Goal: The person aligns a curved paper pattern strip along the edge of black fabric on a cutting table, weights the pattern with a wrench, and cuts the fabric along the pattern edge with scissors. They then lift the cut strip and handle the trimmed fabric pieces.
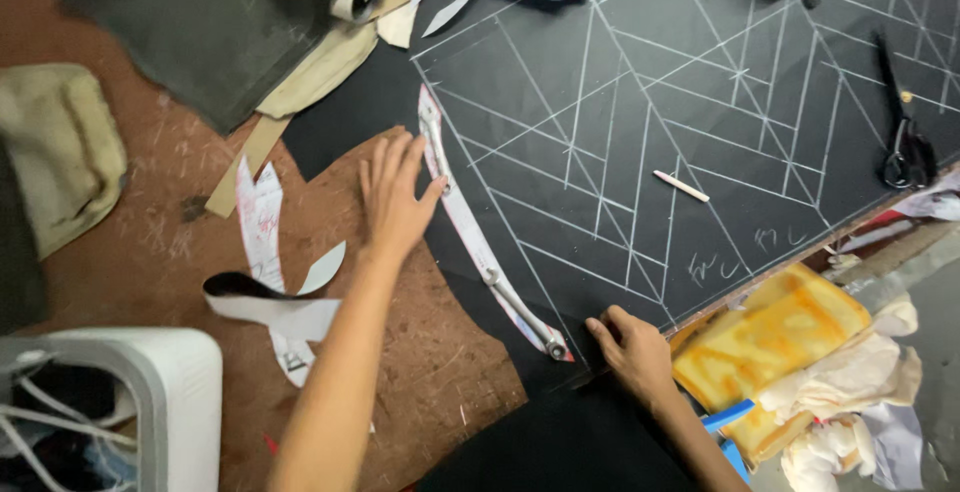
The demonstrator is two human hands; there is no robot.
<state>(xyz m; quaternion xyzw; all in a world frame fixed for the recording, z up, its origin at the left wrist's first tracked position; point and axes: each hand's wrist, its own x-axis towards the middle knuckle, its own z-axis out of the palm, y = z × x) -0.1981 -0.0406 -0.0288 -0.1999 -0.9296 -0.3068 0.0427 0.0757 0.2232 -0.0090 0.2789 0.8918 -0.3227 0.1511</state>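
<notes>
We find the large black fabric sheet [640, 142] spread over the brown wooden worktable [440, 372], its right part already ruled with a full lattice of white chalk lines, while its curved left edge shows no chalk line that we can make out. Along that edge lies the long curved paper pattern strip [470, 232]; our left hand [395, 202], fingers spread flat, pins its upper part. Our right hand [632, 350] rests half-curled at its lower tip, and we cannot tell whether it grips anything; the white chalk stick [681, 186] lies unused, well apart.
</notes>
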